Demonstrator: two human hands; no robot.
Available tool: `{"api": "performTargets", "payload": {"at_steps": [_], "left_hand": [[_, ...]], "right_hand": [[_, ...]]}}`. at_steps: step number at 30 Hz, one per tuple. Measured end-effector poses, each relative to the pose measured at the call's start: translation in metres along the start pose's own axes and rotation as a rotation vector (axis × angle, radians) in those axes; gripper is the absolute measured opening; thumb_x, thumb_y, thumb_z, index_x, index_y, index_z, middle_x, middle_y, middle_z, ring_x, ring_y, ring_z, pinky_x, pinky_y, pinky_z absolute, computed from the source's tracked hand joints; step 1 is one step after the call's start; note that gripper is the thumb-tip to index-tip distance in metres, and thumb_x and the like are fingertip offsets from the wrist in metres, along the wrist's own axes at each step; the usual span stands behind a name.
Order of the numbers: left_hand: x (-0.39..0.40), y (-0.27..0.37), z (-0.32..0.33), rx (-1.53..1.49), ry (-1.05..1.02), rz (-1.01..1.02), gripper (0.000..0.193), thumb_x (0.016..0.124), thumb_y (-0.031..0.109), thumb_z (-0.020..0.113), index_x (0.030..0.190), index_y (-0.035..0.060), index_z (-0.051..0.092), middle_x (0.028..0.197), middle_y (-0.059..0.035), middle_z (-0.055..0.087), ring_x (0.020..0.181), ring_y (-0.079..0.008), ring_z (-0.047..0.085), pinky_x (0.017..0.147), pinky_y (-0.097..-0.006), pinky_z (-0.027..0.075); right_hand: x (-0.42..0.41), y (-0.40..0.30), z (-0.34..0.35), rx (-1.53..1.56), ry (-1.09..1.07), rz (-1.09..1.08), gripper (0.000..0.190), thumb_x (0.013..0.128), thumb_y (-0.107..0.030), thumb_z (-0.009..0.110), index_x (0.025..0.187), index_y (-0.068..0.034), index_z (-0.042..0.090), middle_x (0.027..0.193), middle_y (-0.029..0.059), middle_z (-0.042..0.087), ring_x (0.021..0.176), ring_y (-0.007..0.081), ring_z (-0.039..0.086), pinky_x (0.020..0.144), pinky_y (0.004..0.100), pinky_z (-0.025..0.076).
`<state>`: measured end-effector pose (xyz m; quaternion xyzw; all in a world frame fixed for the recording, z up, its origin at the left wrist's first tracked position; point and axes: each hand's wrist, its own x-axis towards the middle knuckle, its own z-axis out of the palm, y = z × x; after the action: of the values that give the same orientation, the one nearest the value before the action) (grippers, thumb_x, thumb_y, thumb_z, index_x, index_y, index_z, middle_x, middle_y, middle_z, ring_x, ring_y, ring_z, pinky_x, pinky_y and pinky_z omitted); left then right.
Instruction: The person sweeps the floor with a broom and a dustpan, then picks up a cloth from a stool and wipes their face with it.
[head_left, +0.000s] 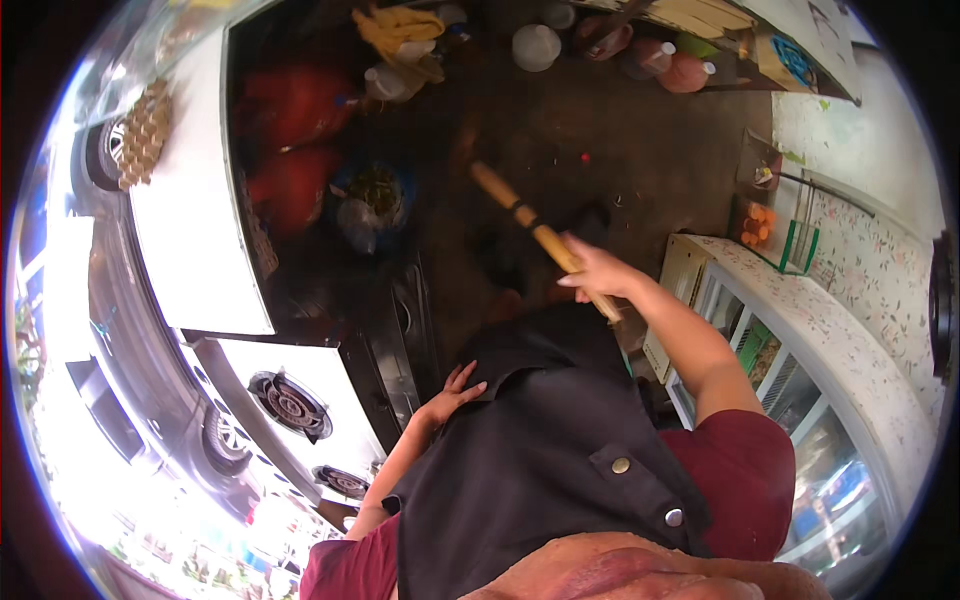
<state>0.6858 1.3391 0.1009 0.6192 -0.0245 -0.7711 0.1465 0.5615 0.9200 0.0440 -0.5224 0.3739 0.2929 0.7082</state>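
Observation:
My right hand (598, 268) grips a wooden handle (559, 250) with dark bands, like a broom's. The handle slants away toward the dark floor (645, 142), where its far end blurs; what sits on that end cannot be made out. Small bits and a red speck lie on the floor beyond it. My left hand (452, 394) rests against the black apron (540, 450) at my side, fingers spread, with nothing seen in it.
At left are a two-burner gas stove (292, 409), a white tabletop (195, 225) with egg trays (145, 135), and a bag-lined bin (375, 199). A glass-fronted display fridge (795, 367) stands at right. Plastic jugs (684, 73) line the far side.

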Motion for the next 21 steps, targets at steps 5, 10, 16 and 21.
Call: {"api": "performTargets", "payload": {"at_steps": [5,10,16,21], "left_hand": [[0.020,0.025,-0.008,0.144,-0.029,-0.110,0.098,0.091,0.072,0.060,0.167,0.0253,0.019,0.172,-0.0222,0.006,0.159,-0.0394,0.010,0.127,-0.0503,0.020],[0.015,0.069,-0.020,0.353,0.006,-0.153,0.098,0.093,0.070,0.060,0.165,0.0134,0.026,0.168,-0.0232,0.026,0.157,-0.0369,0.022,0.126,-0.0461,0.024],[0.041,0.158,-0.025,0.530,0.226,-0.134,0.087,0.098,0.062,0.059,0.158,0.0016,0.038,0.160,-0.0238,0.042,0.153,-0.0366,0.034,0.124,-0.0438,0.029],[0.051,0.237,0.014,0.379,0.118,-0.033,0.086,0.098,0.059,0.061,0.158,0.0024,0.037,0.160,-0.0234,0.042,0.150,-0.0352,0.039,0.122,-0.0412,0.032]], "right_hand": [[0.108,0.011,-0.027,0.185,0.032,0.089,0.079,0.083,-0.005,0.078,0.155,-0.009,0.047,0.072,0.0075,0.066,0.051,0.0120,0.057,0.044,0.0292,0.046],[0.089,0.090,-0.154,0.318,0.210,0.193,0.068,0.083,-0.010,0.079,0.148,-0.013,0.058,0.073,0.0034,0.063,0.049,0.0093,0.053,0.044,0.0277,0.044],[-0.021,0.144,-0.250,0.347,0.398,0.219,0.074,0.084,-0.009,0.079,0.153,-0.014,0.053,0.068,0.0014,0.058,0.050,0.0096,0.052,0.045,0.0290,0.044],[-0.097,0.113,-0.233,0.411,0.407,0.064,0.075,0.086,-0.005,0.076,0.155,-0.010,0.049,0.067,0.0018,0.056,0.051,0.0099,0.052,0.046,0.0284,0.043]]}}
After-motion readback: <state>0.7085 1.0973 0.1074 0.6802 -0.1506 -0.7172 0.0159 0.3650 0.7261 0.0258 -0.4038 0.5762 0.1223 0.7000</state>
